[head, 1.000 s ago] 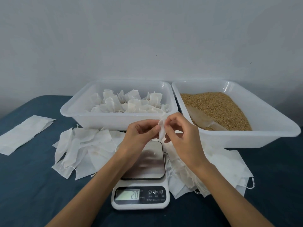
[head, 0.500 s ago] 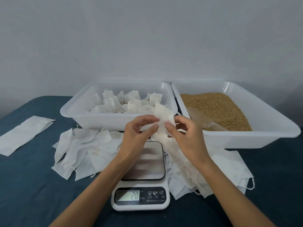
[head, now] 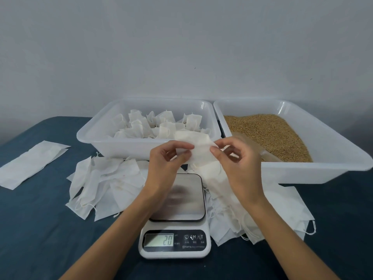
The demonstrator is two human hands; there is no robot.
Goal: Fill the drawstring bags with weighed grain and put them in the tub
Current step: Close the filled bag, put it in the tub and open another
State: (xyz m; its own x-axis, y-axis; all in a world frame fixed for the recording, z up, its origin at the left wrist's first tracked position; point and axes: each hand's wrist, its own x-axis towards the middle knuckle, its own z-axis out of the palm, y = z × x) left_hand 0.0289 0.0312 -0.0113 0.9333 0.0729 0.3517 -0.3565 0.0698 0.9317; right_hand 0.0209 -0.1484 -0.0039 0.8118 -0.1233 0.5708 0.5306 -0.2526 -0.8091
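An empty white drawstring bag [head: 198, 146] is held above the scale between both hands. My left hand [head: 167, 166] pinches its left edge and my right hand [head: 236, 164] pinches its right edge. Below them the kitchen scale [head: 177, 225] has a bare steel plate and a display reading 2.0. Behind on the left, a white tub [head: 105, 136] holds several filled bags [head: 157, 124]. On the right a second tub [head: 302, 170] is heaped with brown grain [head: 268, 134], with a scoop [head: 242, 136] half hidden behind my right hand.
Loose empty bags lie in a pile [head: 105, 184] left of the scale and another pile [head: 268, 215] to its right. A flat white packet [head: 30, 162] rests at the far left on the dark blue tablecloth [head: 40, 239]. A pale wall stands behind the tubs.
The bag was pinched narrow between my fingertips; my hands have drawn apart and spread it out wide and flat, lifted a little toward the tubs.
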